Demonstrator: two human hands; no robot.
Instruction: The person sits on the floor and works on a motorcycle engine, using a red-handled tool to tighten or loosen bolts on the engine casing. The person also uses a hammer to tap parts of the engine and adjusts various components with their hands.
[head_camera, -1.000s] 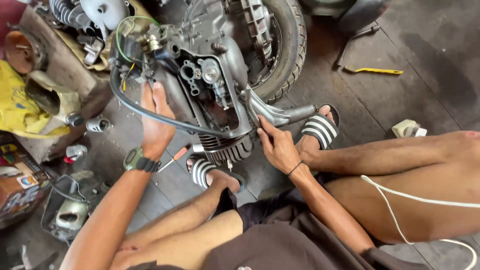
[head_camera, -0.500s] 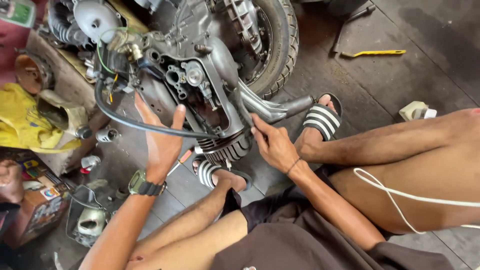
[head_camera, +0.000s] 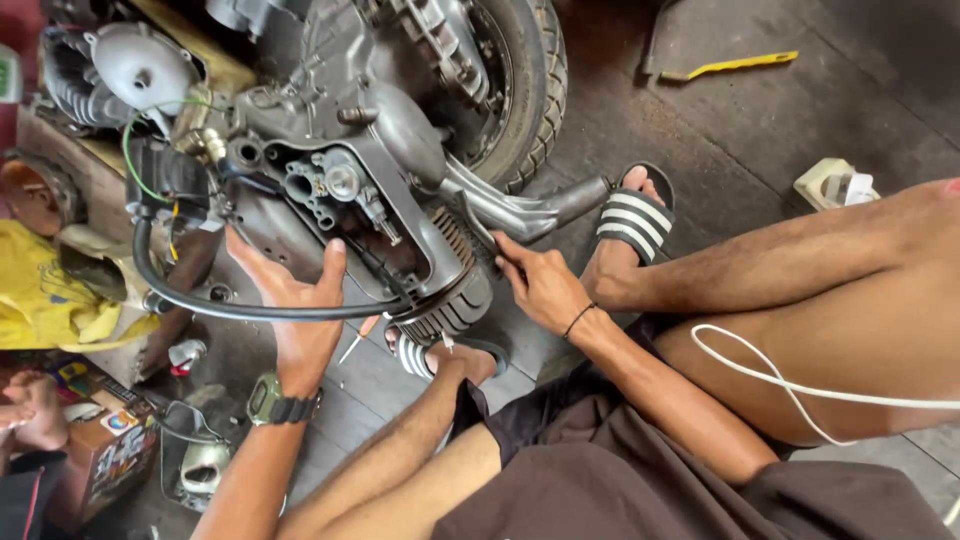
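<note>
Left hand (head_camera: 290, 300) shifted lower; colourful box (head_camera: 105, 455) bottom-left.

Soft daylight fills the scene, strongest on the bare legs right of the scooter engine (head_camera: 370, 190), where skin looks slightly washed out. The engine's grey casing carries dull highlights, no hard glare. Shadows are diffuse: the floor (head_camera: 760, 130) darkens above and right of the engine, behind the tyre (head_camera: 525, 90). Focus holds sharp at the engine; things at the frame's left edge, left of it, look softer and slightly stretched.
</note>
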